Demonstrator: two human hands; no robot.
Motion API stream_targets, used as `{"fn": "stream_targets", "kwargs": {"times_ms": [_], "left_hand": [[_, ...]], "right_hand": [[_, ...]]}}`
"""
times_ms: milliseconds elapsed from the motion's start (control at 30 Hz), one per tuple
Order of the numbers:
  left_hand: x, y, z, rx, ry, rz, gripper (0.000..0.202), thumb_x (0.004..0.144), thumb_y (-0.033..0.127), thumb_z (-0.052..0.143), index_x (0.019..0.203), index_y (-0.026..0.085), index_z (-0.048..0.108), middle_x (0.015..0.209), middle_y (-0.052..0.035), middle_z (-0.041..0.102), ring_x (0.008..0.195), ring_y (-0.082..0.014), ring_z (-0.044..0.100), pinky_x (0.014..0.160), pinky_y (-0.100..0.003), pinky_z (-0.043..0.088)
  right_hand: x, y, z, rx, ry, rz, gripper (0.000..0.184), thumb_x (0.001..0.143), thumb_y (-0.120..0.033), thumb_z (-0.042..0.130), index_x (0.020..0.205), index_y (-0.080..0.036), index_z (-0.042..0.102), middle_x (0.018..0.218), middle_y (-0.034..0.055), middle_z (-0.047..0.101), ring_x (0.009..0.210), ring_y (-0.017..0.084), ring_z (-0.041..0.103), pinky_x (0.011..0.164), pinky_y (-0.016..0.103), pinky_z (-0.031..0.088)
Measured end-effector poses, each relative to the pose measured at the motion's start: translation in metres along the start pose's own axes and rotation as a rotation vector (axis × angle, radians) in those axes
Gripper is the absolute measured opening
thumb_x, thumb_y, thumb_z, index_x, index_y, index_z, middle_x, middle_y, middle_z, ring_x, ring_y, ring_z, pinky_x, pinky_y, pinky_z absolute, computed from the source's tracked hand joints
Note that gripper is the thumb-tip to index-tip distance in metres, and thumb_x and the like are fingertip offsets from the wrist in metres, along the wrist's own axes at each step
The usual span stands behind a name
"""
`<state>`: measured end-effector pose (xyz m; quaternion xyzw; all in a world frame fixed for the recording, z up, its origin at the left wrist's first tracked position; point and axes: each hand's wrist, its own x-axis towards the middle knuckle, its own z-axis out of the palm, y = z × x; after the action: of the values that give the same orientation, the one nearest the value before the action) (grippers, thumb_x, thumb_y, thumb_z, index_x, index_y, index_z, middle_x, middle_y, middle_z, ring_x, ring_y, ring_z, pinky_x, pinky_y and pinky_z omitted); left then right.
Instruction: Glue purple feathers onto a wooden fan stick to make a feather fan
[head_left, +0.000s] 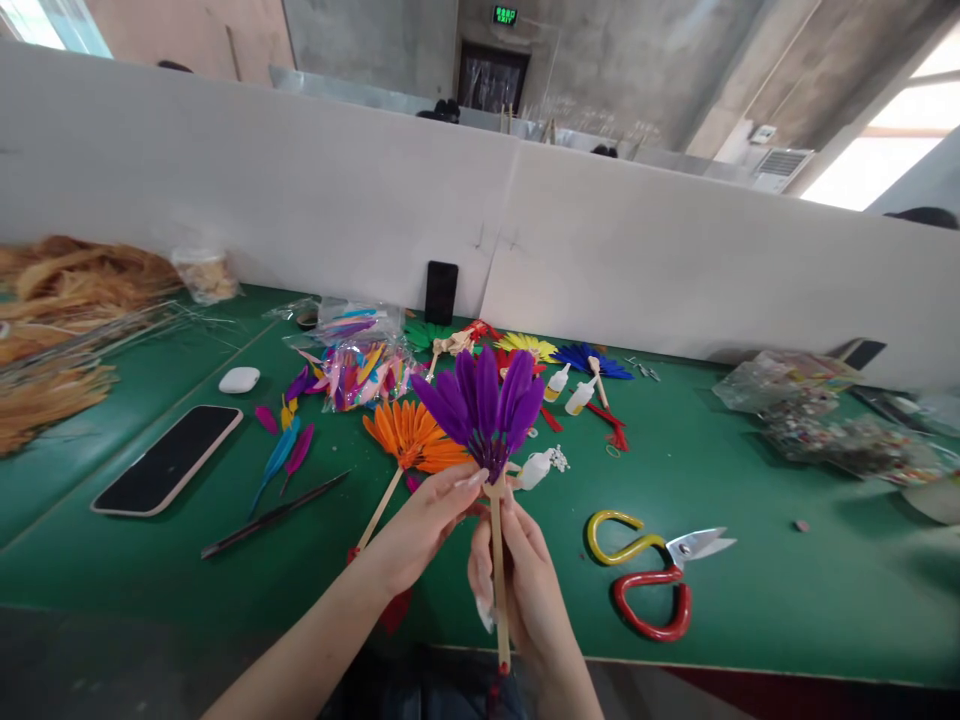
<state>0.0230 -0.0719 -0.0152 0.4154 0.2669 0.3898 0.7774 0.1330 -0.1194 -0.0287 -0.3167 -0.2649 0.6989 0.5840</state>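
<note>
A purple feather fan (484,405) on a thin wooden stick (499,580) stands upright in front of me. My right hand (525,575) is wrapped round the stick below the feathers. My left hand (427,525) pinches the fan at the base of the feathers, where they meet the stick. An orange feather fan (409,437) lies flat on the green table (750,600) just behind my left hand. A small white glue bottle (535,468) lies right of the purple fan.
Scissors (649,570) with yellow and red handles lie to the right. A phone (169,460), black tweezers (274,514), loose feathers (281,450) and a bag of coloured feathers (360,365) lie left. More finished fans (592,360) sit near the white partition (300,200). Straw (60,330) is piled far left.
</note>
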Motion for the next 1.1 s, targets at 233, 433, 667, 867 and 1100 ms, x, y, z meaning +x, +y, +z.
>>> {"fn": "stream_targets", "kwargs": {"times_ms": [233,433,667,867,1100], "left_hand": [[0.004,0.004,0.012,0.153,0.135,-0.028,0.03,0.082,0.039,0.058,0.091,0.012,0.067,0.084,-0.0085,0.07,0.085,-0.0195,0.064,0.078,-0.028,0.049],[-0.004,-0.001,0.004,0.623,0.066,0.033,0.038,0.087,0.046,0.043,0.086,0.016,0.066,0.08,-0.0053,0.068,0.076,-0.0162,0.062,0.068,-0.025,0.047],[-0.039,-0.018,-0.076,1.867,0.559,0.134,0.036,0.088,0.045,0.041,0.072,0.017,0.054,0.072,-0.0047,0.055,0.072,-0.0196,0.054,0.065,-0.029,0.041],[-0.052,-0.034,-0.094,2.068,0.488,-0.228,0.036,0.094,0.037,0.029,0.083,0.016,0.056,0.076,-0.0055,0.06,0.073,-0.0188,0.06,0.05,-0.023,0.031],[-0.055,-0.027,-0.09,1.988,0.512,-0.32,0.038,0.094,0.034,0.027,0.084,0.017,0.059,0.076,-0.0047,0.064,0.069,-0.018,0.063,0.048,-0.024,0.024]], "right_hand": [[-0.013,0.01,-0.002,-0.08,0.005,0.079,0.04,0.085,-0.052,0.048,0.098,-0.015,0.052,0.044,-0.0063,0.054,0.027,0.008,0.048,0.031,0.016,0.039],[-0.051,0.012,-0.014,-0.062,0.002,0.248,0.042,0.082,-0.052,0.054,0.104,-0.016,0.047,0.046,-0.0021,0.061,0.033,0.011,0.055,0.033,0.015,0.04],[-0.068,0.011,-0.026,-0.099,0.199,0.252,0.04,0.082,-0.053,0.055,0.097,-0.017,0.045,0.043,-0.0033,0.059,0.032,0.009,0.052,0.034,0.014,0.038],[-0.052,0.036,-0.021,-0.318,0.187,0.214,0.044,0.082,-0.06,0.048,0.095,-0.018,0.042,0.046,-0.0051,0.057,0.033,0.009,0.051,0.03,0.012,0.035],[-0.057,0.05,-0.009,-0.451,0.147,0.167,0.049,0.084,-0.062,0.041,0.1,-0.017,0.043,0.046,-0.0041,0.056,0.029,0.006,0.043,0.029,0.012,0.034]]}}
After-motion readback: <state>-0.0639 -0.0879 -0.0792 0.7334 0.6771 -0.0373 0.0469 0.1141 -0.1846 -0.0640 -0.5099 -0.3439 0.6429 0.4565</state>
